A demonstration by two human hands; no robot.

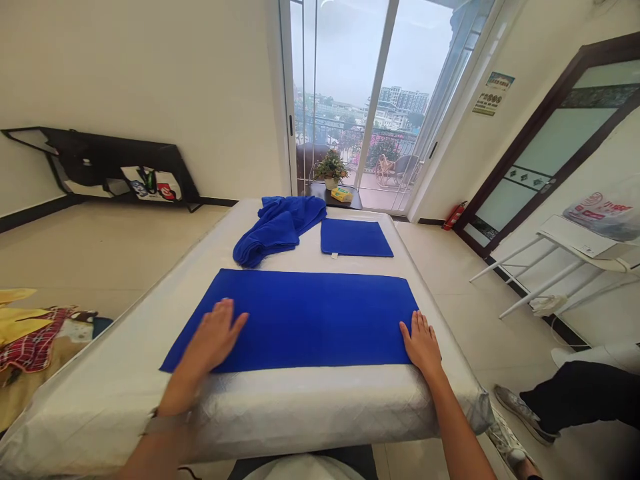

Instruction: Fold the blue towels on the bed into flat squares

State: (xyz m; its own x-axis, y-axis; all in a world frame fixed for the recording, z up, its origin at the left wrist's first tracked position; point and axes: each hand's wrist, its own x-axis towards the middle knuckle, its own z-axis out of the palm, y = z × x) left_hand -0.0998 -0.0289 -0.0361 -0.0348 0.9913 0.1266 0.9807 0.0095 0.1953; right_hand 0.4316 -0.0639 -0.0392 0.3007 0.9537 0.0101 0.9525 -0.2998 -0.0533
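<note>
A blue cloth point(320, 320) lies spread flat across the near part of the covered table. On its left portion my left hand point(215, 333) rests palm down, fingers out and thumb apart. My right hand point(421, 340) lies flat at the cloth's right edge, thumb and fingertips on the fabric. Farther back, a smaller folded blue cloth point(357, 238) with a white tag sits on the right. To its left is a loose, crumpled heap of blue cloths point(280, 227).
A pale cover point(125, 360) drapes over the table. At the right are a person's black-trousered leg point(585, 400) and a white chair point(575, 237) with a plastic bag. Colourful fabrics point(35, 340) lie at left. Beyond the table stand a potted plant point(331, 167) and a yellow box point(341, 194).
</note>
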